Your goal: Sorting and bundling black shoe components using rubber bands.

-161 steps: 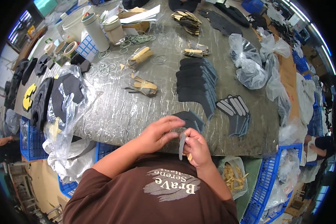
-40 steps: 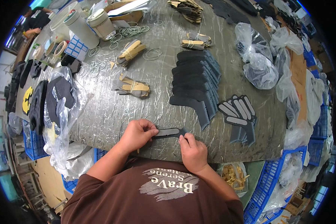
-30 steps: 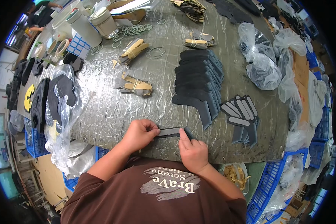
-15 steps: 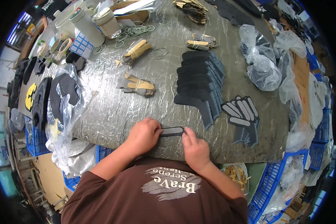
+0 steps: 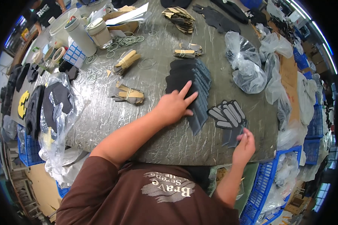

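Note:
A row of overlapping black cut pieces point(image 5: 182, 71) with blue-grey backing lies across the middle of the table. My left hand point(image 5: 173, 107) rests on the near part of this row, its fingers spread, covering some of the pieces. Right of the row is a fanned pile of black pieces with pale grey oval strips point(image 5: 229, 113). At the lower tails of that pile is my right hand point(image 5: 245, 144), thumb and fingers closed together on the tail end of a strip-topped black piece. The exact grip is partly hidden.
Banded bundles of tan and grey pieces point(image 5: 129, 95) lie left of the row. Rubber bands point(image 5: 125, 42), a white cup point(image 5: 80, 37) and a jar point(image 5: 99, 33) stand farther back. Clear plastic bags point(image 5: 248, 71) sit at right, above blue crates point(image 5: 268, 187). Another person stands far left.
Both hands have left the strip-topped piece they held near the table's front edge. My left hand moved up onto the black row; my right hand moved right to the fanned pile.

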Demonstrator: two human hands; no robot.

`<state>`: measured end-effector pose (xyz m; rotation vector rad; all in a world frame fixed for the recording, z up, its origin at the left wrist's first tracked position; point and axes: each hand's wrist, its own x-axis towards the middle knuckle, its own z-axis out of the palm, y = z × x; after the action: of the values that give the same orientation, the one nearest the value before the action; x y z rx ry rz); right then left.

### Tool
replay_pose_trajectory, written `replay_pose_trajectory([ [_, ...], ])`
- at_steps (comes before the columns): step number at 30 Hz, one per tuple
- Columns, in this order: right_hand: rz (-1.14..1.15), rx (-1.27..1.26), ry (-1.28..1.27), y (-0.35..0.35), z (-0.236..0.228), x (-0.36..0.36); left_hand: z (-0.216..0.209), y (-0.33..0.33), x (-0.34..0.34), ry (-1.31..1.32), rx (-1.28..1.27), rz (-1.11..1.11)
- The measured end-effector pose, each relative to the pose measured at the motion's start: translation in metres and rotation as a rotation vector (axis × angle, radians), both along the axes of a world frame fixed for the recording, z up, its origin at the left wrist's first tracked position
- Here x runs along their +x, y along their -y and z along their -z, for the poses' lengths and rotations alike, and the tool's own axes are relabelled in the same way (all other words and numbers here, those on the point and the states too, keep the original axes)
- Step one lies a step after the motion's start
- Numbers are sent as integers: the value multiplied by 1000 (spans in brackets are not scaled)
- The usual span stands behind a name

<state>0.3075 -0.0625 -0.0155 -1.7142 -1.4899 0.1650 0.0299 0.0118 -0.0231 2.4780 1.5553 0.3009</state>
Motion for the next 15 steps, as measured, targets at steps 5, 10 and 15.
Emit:
replay_pose_trajectory([
  [5,-106,-186,-781,32,11,-35,-12,50,-6,-197,-242,39],
  [10,-492,-576,-754,41,-9,-100,-12,87,-25,181,-39,45],
  [15,-848,-662,-844,39,-15,-138,-21,111,-18,538,4,247],
])
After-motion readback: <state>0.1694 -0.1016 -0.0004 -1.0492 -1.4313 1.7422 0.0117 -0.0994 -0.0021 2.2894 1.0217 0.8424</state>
